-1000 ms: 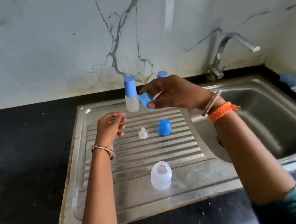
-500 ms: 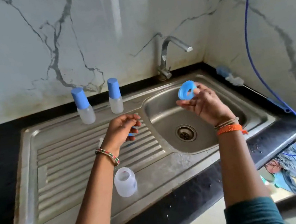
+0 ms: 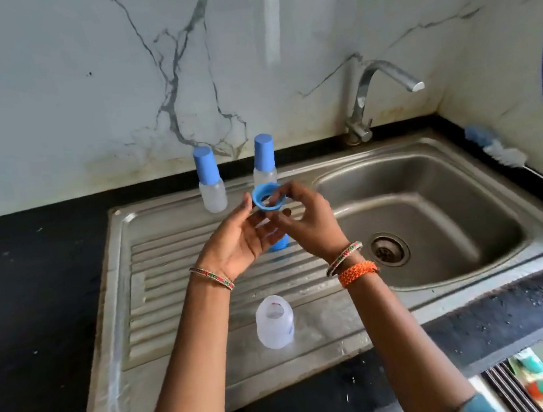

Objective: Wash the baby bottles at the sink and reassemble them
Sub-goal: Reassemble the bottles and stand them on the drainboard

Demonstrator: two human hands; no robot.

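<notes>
Blue collar ring (image 3: 266, 201) pinched by right hand (image 3: 307, 225) over drainboard (image 3: 157, 290); left hand (image 3: 238, 241) cupped beside, poss. holding nipple; open bottle (image 3: 275, 323) at 6 o'clock; 2 capped bottles (image 3: 211, 186) at 12.

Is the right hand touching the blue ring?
Touching. The head view shows the right hand pinching the blue ring, its fingertips on the ring's rim, above the draining board.

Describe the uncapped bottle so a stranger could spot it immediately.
Start at the steel sink's ribbed draining board, left of the basin. On its smooth front edge, nearest the person, stands a short translucent white plastic bottle. Unlike the two blue-capped bottles by the wall, its mouth is open.
</notes>
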